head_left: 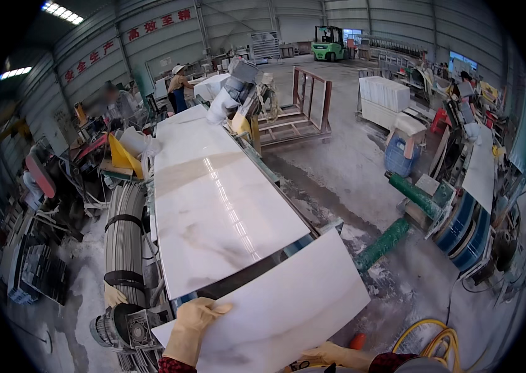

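Note:
A loose white marble slab (pixel 294 298) with faint grey veins lies tilted across the near end of a belt machine, overhanging its right side. My left hand (pixel 195 320), in a cream rubber glove, grips the slab's far left edge, thumb lying on the polished face. At the near edge, my right hand (pixel 337 355), gloved alike, holds the slab from below; its fingertips are partly hidden. Beyond a dark gap, a larger polished white slab (pixel 213 205) with brownish veins rests flat on the machine.
Left of the machine stand a strapped bundle of grey strips (pixel 125 236), a pale glove (pixel 113 295) and a motor (pixel 126 326). Green rollers (pixel 381 245), a blue barrel (pixel 401 155) and a yellow hose (pixel 437 339) lie right. Farther off are a metal rack (pixel 297 112), a person (pixel 177 87) and a green forklift (pixel 329 46).

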Demonstrator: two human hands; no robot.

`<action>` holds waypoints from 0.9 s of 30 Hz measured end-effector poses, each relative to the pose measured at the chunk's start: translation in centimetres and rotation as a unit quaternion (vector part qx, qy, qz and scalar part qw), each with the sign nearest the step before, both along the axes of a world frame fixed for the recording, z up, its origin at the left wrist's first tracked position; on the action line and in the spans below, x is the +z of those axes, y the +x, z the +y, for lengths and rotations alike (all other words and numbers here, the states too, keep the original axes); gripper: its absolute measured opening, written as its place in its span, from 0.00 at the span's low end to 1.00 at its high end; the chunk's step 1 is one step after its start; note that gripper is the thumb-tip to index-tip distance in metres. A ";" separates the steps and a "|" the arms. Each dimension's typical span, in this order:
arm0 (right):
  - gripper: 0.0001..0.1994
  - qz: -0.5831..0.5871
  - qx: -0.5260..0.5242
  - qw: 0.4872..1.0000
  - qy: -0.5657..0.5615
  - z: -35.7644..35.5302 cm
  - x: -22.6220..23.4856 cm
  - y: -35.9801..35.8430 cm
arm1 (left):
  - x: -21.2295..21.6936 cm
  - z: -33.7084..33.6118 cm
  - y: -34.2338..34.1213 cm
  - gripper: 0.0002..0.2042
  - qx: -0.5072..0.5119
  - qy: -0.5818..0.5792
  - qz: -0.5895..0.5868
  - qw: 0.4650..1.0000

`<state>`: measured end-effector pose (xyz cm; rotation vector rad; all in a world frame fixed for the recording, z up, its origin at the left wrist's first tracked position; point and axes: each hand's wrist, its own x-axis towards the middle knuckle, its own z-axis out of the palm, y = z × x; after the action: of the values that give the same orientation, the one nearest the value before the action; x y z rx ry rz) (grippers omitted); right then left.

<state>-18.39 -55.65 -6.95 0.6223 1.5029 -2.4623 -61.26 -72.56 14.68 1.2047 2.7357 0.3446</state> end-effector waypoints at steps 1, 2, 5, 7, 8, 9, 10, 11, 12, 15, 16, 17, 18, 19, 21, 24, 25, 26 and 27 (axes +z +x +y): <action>0.25 0.086 0.030 0.979 0.184 0.5 1.2 0.0 | 1.2 -0.5 0.4 0.33 -0.005 0.056 0.020 0.998; 0.25 0.145 0.017 0.951 0.274 1.5 2.6 0.0 | 2.3 -0.3 1.0 0.33 -0.007 0.090 0.039 0.995; 0.26 -0.051 -0.182 0.977 -0.099 4.6 7.4 0.4 | 5.1 1.6 4.1 0.33 0.014 0.159 0.027 0.987; 0.27 -0.017 -0.231 0.971 -0.063 8.8 9.9 2.3 | 6.1 4.9 6.9 0.34 -0.005 0.233 0.001 0.972; 0.28 0.020 -0.236 0.971 -0.041 11.2 10.9 3.5 | 6.6 6.7 7.7 0.34 -0.025 0.284 -0.054 0.957; 0.29 -0.012 -0.279 0.960 0.004 13.5 11.7 4.9 | 6.7 9.5 9.5 0.34 -0.021 0.277 -0.087 0.957; 0.30 -0.025 -0.311 0.949 0.048 15.9 12.4 6.3 | 6.4 12.1 11.1 0.35 -0.008 0.269 -0.130 0.954; 0.30 -0.025 -0.336 0.934 0.121 18.5 13.0 8.5 | 6.3 14.6 13.0 0.36 0.016 0.268 -0.191 0.944; 0.29 -0.024 -0.346 0.918 0.195 21.3 13.6 10.8 | 5.6 17.7 14.3 0.36 -0.007 0.268 -0.155 0.951; 0.26 -0.088 -0.442 0.855 0.256 29.0 15.5 17.1 | 3.5 27.1 21.1 0.36 -0.018 0.261 -0.150 0.953; 0.26 -0.110 -0.463 0.826 0.301 31.4 16.4 19.3 | 2.9 29.9 23.6 0.36 -0.011 0.247 -0.173 0.953; 0.26 -0.061 -0.496 0.811 0.304 32.9 17.3 22.1 | 2.3 32.8 26.1 0.38 -0.005 0.233 -0.194 0.953; 0.26 -0.093 -0.511 0.802 0.296 34.9 18.5 24.9 | 1.9 35.1 28.5 0.39 -0.021 0.248 -0.209 0.946; 0.24 -0.083 -0.527 0.796 0.286 36.3 19.8 27.8 | 1.5 37.5 30.9 0.41 -0.007 0.207 -0.218 0.954; 0.24 -0.105 -0.558 0.779 0.267 38.7 22.0 32.5 | 0.8 41.3 35.1 0.46 -0.021 0.168 -0.285 0.944; 0.26 -0.069 -0.623 0.749 0.217 39.8 22.9 37.4 | -1.1 45.3 40.3 0.46 -0.076 0.132 -0.366 0.918; 0.25 -0.045 -0.642 0.742 0.189 39.5 22.5 38.9 | -1.8 46.3 41.5 0.46 -0.080 0.101 -0.368 0.921; 0.24 -0.020 -0.661 0.733 0.162 39.4 21.9 40.2 | -2.5 47.2 42.6 0.45 -0.086 0.070 -0.370 0.922; 0.24 -0.054 -0.659 0.728 0.178 39.3 21.1 41.3 | -3.3 48.2 43.8 0.45 -0.090 0.040 -0.372 0.923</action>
<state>22.92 -16.36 14.12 2.6189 1.7824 -2.6996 -17.47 -24.38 11.41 1.0432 1.9594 0.7211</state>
